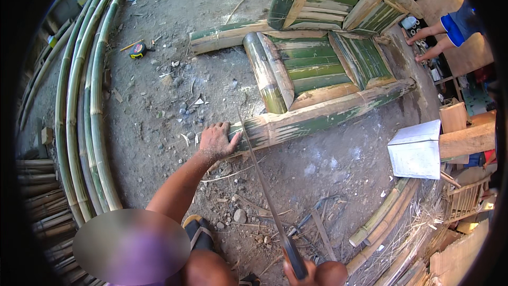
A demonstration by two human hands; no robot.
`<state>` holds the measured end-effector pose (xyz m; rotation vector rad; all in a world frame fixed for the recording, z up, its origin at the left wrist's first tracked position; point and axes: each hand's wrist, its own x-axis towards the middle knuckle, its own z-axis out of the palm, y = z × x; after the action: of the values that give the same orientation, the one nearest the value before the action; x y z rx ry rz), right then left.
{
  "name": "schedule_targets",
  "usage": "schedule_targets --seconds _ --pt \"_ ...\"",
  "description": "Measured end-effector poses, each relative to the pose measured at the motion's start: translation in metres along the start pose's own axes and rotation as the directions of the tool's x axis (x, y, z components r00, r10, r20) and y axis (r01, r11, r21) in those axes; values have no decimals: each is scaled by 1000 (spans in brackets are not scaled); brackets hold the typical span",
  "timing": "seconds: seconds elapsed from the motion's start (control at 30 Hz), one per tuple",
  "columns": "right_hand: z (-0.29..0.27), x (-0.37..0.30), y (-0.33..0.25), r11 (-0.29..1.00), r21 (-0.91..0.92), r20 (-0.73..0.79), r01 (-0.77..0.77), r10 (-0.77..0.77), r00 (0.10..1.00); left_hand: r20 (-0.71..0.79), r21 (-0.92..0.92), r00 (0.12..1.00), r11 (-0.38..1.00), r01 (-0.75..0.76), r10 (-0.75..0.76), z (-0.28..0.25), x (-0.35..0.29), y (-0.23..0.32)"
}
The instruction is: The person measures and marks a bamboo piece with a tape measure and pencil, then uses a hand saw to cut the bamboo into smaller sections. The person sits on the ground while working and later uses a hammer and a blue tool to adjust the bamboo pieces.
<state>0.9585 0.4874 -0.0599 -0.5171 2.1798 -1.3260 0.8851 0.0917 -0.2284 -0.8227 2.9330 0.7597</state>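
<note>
The bamboo pole (317, 118) is green with patchy tan, the saw blade (273, 212) dull grey.

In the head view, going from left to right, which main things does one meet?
Long bamboo poles, tape measure, left hand, saw, white panel, another person's blue shorts.

Your left hand (216, 141), 8 o'clock near centre: bare, pale dusty specks about wrist. Your left forearm (177, 182), further out at 8: bare up to blurred oval. Purple patch (151, 251) inside oval, 7 o'clock: shape and fabric too smeared to tell. Your open sandal (200, 233), 7 o'clock: dark, tan tip, greyish straps meeting in V. Second dark sandal (250, 279), 6 o'clock: partly cut by lower edge. Your right hand (300, 276), between 5 and 6: bare, partly cropped.
</note>
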Motion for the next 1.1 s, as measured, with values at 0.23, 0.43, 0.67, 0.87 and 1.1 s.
schedule_targets --seconds 0.23,0.43,0.67,0.87,1.1 --pt "107 226 67 958 116 -15 262 -262 965 -96 27 995 999 -28 31 8 -4 -2" --pt "36 70 20 959 -191 13 210 -211 977 18 40 1000 999 1 -2 -2 0 -1" --pt "47 114 36 953 299 60 48 -69 996 -46 35 999 999 12 -11 6 -2 0" --pt "93 188 64 951 76 -10 301 -301 954 22 13 999 999 31 -32 -1 -5 3" --pt "6 3 7 975 203 -54 -86 99 994 -21 -10 999 999 37 -38 4 0 -1"
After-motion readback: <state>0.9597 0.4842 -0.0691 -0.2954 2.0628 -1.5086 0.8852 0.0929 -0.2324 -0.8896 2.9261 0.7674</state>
